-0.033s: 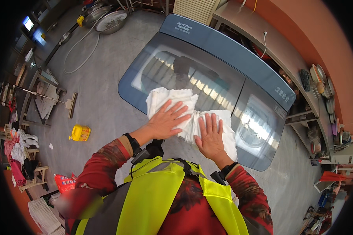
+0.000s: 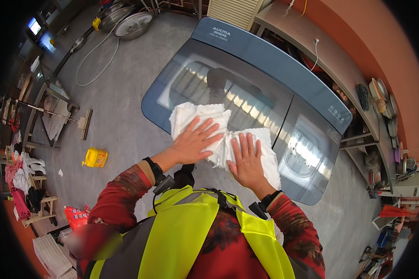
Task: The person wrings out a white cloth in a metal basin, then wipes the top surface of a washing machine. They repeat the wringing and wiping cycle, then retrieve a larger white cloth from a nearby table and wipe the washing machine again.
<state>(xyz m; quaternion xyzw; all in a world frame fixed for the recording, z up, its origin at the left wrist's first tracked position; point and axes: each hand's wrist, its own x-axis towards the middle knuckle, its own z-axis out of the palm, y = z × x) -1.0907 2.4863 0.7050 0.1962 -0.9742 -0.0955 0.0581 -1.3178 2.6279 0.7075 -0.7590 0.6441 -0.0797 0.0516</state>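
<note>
A white cloth (image 2: 260, 144) with wavy edges lies bunched along the front edge of the blue-grey washing machine (image 2: 172, 69). My left hand (image 2: 194, 141) rests flat on the cloth's left part, its fingers spread. On the right part lies my right hand (image 2: 247, 163), palm down, with the fingers stretched out. Neither hand grips the cloth. Beneath it, part of the machine's glossy, see-through lid is hidden. To the right of the cloth, the smaller lid (image 2: 307, 144) is closed and reflects light.
A yellow jug (image 2: 96, 157) stands on the grey floor at left, near a squeegee (image 2: 84, 124). Metal basins (image 2: 134, 25) and a hose (image 2: 86, 85) lie at the far left. Behind the machine runs a metal shelf (image 2: 307, 35). Clothes (image 2: 23, 181) hang over wooden stools.
Both hands and the cloth have shifted slightly left over the machine's lid. The hands stay flat.
</note>
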